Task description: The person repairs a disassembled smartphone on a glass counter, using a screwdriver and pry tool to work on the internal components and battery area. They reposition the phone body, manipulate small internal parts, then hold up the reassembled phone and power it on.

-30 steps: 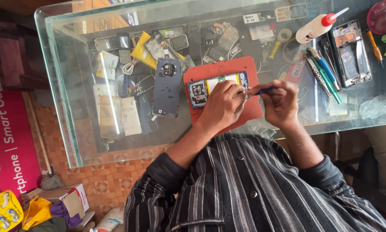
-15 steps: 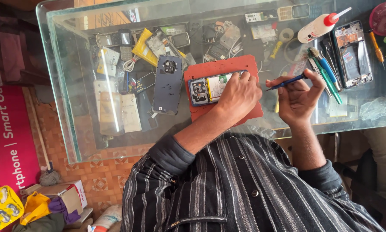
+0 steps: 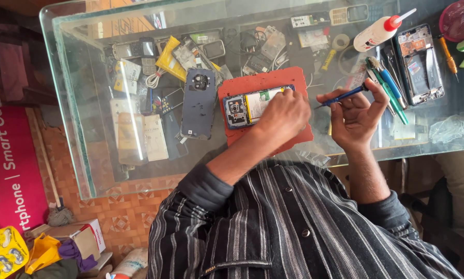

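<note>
An opened smartphone (image 3: 247, 106) with its insides showing lies on a red work mat (image 3: 273, 82) on the glass table. My left hand (image 3: 282, 117) rests on the phone's right end and presses it down. My right hand (image 3: 357, 118) is to the right of the mat, apart from the phone, and grips a blue-handled screwdriver (image 3: 341, 96) whose tip points left toward the phone. A dark detached back cover (image 3: 197, 103) lies just left of the mat.
The glass tabletop (image 3: 87, 155) is crowded with old phones, parts and cables. A white glue bottle with a red tip (image 3: 379, 32), green and blue tools (image 3: 392, 88) and another opened phone (image 3: 420, 64) sit at the right. Boxes and bags lie on the floor at lower left.
My right hand has drawn the screwdriver away from the phone to the right. My left hand has stayed on the phone.
</note>
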### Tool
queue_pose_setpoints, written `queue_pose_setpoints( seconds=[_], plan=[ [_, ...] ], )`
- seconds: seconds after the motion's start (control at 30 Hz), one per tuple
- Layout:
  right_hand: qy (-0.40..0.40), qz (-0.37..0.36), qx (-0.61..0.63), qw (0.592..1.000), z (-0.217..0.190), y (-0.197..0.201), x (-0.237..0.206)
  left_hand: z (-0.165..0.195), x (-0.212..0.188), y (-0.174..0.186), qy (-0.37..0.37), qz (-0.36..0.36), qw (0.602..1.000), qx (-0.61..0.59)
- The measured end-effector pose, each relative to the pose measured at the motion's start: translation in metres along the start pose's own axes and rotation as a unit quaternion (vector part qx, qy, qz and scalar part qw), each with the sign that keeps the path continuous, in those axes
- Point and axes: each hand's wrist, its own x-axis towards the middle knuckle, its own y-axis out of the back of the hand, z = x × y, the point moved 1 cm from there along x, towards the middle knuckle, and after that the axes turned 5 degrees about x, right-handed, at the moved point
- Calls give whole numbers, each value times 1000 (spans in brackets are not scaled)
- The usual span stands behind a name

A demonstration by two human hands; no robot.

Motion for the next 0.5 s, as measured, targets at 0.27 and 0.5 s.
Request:
queue_pose_setpoints(
  seconds=[0.27, 0.5],
  plan=[
    [88, -13, -84, 992, 13, -30, 5, -69, -70, 14, 211, 201, 864, -411],
    [108, -41, -102, 988, 20, -38, 8, -98, -126, 38, 286, 260, 805, -450]
  ],
)
